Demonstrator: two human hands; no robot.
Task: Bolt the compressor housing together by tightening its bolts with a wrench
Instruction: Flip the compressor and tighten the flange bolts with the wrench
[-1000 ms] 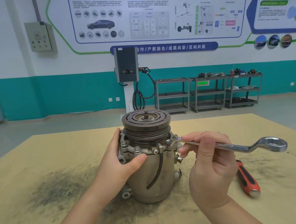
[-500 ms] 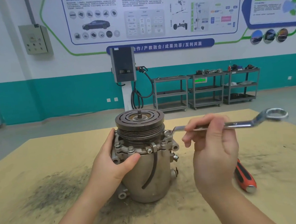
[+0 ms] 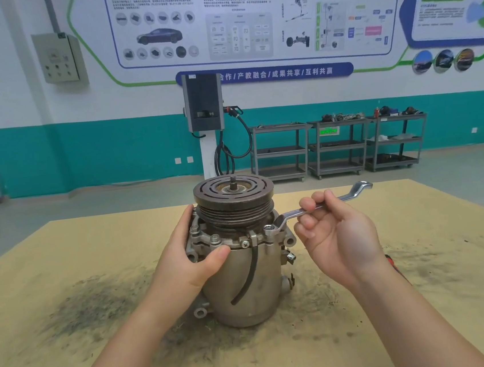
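Note:
The grey metal compressor housing [image 3: 244, 275] stands upright on the table [image 3: 64, 261], with a dark grooved pulley [image 3: 234, 197] on top. My left hand [image 3: 192, 260] grips the housing's left side, thumb across the front below a flange bolt [image 3: 215, 239]. My right hand [image 3: 335, 233] holds the shaft of a silver ring wrench [image 3: 321, 206] between curled fingers. The wrench's near ring sits over a bolt [image 3: 269, 229] on the flange's right front. Its far ring points away to the right, above the table.
A red and black handled tool [image 3: 396, 268] lies on the table behind my right wrist, mostly hidden. Dark grime stains the tabletop around the housing. Grey shelf carts [image 3: 338, 146] and a wall charger [image 3: 203, 103] stand far behind.
My right hand has swung the wrench handle away from me, counterclockwise as seen from above, with its near ring staying on the bolt. The left hand kept its hold on the housing.

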